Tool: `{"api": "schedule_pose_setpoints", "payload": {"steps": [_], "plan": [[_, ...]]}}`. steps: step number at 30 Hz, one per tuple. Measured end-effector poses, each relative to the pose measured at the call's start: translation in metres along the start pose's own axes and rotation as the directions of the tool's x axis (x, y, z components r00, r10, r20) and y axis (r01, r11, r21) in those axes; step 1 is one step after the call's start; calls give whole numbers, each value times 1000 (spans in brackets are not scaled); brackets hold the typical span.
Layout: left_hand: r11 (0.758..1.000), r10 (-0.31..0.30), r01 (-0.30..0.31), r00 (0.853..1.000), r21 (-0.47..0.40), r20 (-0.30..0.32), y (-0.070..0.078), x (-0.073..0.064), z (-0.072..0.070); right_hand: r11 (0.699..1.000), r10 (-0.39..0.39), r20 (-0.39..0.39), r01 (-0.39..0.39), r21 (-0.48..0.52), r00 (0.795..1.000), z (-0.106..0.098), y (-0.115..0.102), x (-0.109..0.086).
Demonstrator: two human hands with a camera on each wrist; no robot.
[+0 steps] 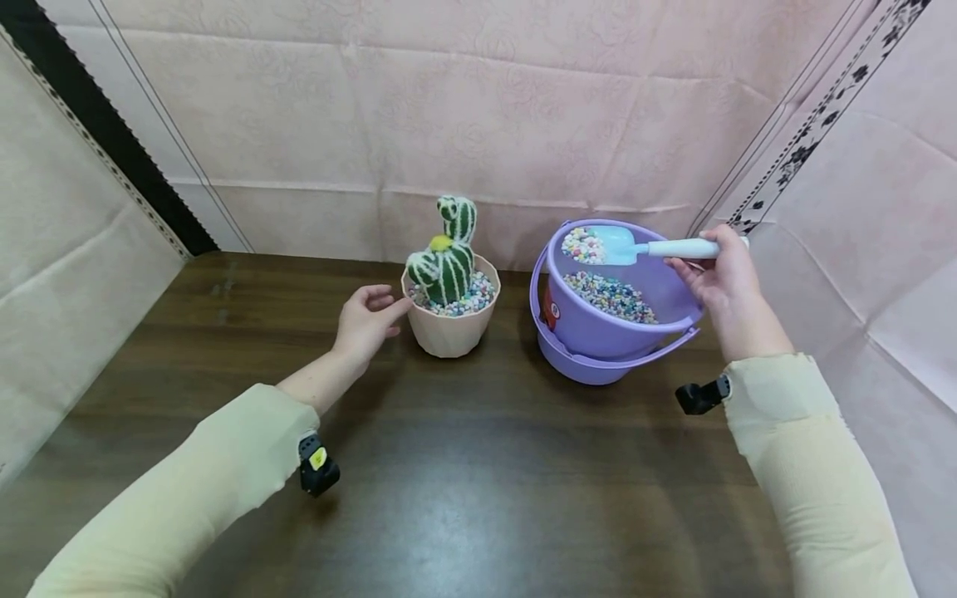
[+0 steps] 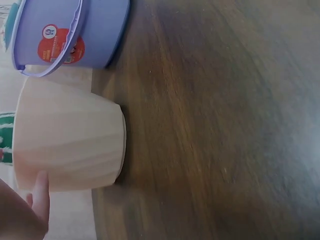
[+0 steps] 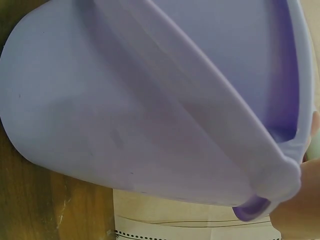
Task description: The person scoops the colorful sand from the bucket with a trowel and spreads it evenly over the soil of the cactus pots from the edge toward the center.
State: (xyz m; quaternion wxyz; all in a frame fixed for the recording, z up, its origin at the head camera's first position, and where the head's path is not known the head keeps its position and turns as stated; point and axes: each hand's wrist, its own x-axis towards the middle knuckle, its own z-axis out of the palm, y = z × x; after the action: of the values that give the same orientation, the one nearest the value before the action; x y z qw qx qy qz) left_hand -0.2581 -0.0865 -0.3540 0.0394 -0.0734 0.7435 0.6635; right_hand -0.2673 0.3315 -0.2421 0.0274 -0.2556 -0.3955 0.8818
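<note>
My right hand (image 1: 721, 270) grips the white handle of a small light-blue shovel (image 1: 619, 246), held level over the purple bucket (image 1: 676, 286). Pastel pebbles (image 1: 583, 246) fill the front of its blade. More multicoloured pebbles (image 1: 609, 296) lie inside the bucket. To the left stands a beige flowerpot (image 1: 452, 332) with a knitted green cactus (image 1: 452, 270), which has a yellow flower; small pebbles surround its base. At the pot's left side is my left hand (image 1: 366, 320), fingers loosely bent, with the thumb (image 2: 42, 192) right at the pot's wall in the left wrist view.
The bucket's handle (image 3: 215, 95) hangs down along its near side. Everything stands on a dark brown wooden table (image 1: 463, 482). Pale patterned cloth (image 1: 478, 116) covers the wall behind and both sides, close to the bucket and pot.
</note>
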Motion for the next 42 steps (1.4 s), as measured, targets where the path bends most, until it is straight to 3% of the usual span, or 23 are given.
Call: {"api": "schedule_pose_setpoints", "payload": {"steps": [7,12,17,25,30,35,42], "plan": [[998,-55,55,998,-23,14,0,6,14,1000,17,2,-17,-2,1000,0,0,1],[995,-81,82,996,-52,23,3,9,16,1000,18,6,-18,8,1000,2,0,0],[997,-69,70,997,-34,33,3,13,14,1000,26,10,-26,8,1000,3,1,1],[999,-47,47,999,3,-3,2,23,6,1000,27,7,-27,-5,1000,5,4,2],[997,-67,64,996,-38,-60,-1,18,8,999,32,0,-32,-12,999,8,6,2],[993,-101,99,994,-67,-32,-4,8,17,1000,17,-2,-17,-17,1000,7,5,0],[991,-105,100,993,-85,-55,-2,15,18,1000,23,27,-22,-18,999,9,6,1]]}}
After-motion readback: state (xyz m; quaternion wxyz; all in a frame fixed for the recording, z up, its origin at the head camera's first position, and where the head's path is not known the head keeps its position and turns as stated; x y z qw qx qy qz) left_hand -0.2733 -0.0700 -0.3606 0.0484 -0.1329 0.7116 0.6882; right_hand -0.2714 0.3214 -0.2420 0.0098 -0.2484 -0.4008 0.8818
